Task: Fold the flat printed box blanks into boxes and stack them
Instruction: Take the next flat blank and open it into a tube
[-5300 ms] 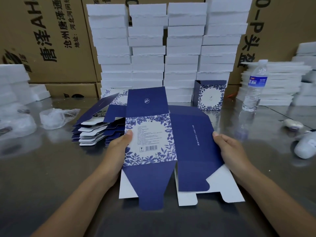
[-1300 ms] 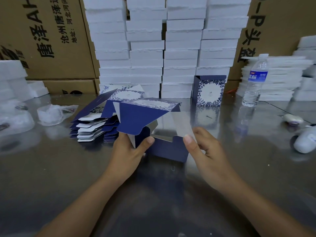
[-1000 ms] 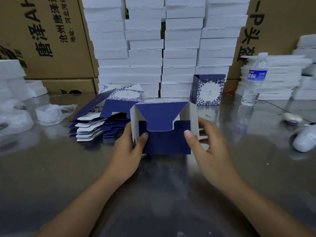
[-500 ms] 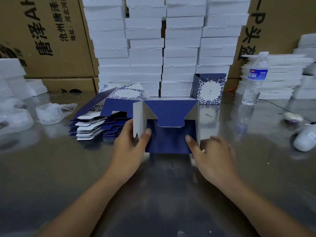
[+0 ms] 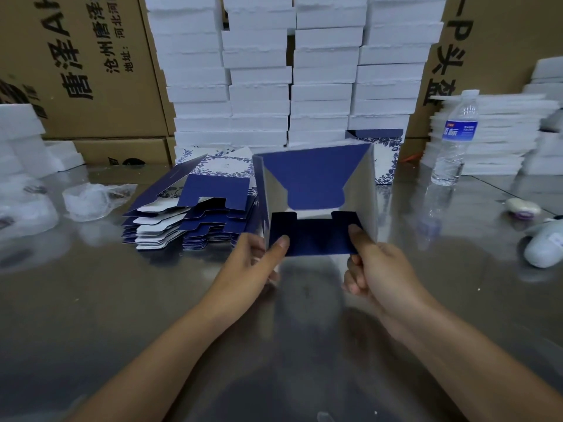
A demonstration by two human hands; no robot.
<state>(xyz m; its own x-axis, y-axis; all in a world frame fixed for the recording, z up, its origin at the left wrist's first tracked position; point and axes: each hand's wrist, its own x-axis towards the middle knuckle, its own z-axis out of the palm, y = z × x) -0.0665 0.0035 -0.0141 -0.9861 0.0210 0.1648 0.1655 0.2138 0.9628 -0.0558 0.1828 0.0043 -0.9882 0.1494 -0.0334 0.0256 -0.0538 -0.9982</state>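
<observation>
A half-folded navy box [image 5: 316,175] stands on end on the steel table, its open bottom facing me. My left hand [image 5: 249,263] grips its left side, thumb pressing the lower navy flap. My right hand [image 5: 376,269] grips the right side, thumb on the same flap. The tapered upper flap hangs down inside the opening, its tip just above the lower flap. A pile of flat blue-and-white blanks [image 5: 189,214] lies to the left. One finished floral box [image 5: 385,159] stands behind, partly hidden.
Tall stacks of white foam slabs [image 5: 289,71] and brown cartons [image 5: 82,71] line the back. A water bottle [image 5: 457,138] stands at the right, with more foam sheets [image 5: 499,138] behind it. A crumpled plastic bag [image 5: 91,199] lies left; a white device [image 5: 545,248] sits at the right edge.
The flat blank has been opened into a tube and stood on end. Over the last second both thumbs pushed the lower flap inward and the box tipped up a little toward me.
</observation>
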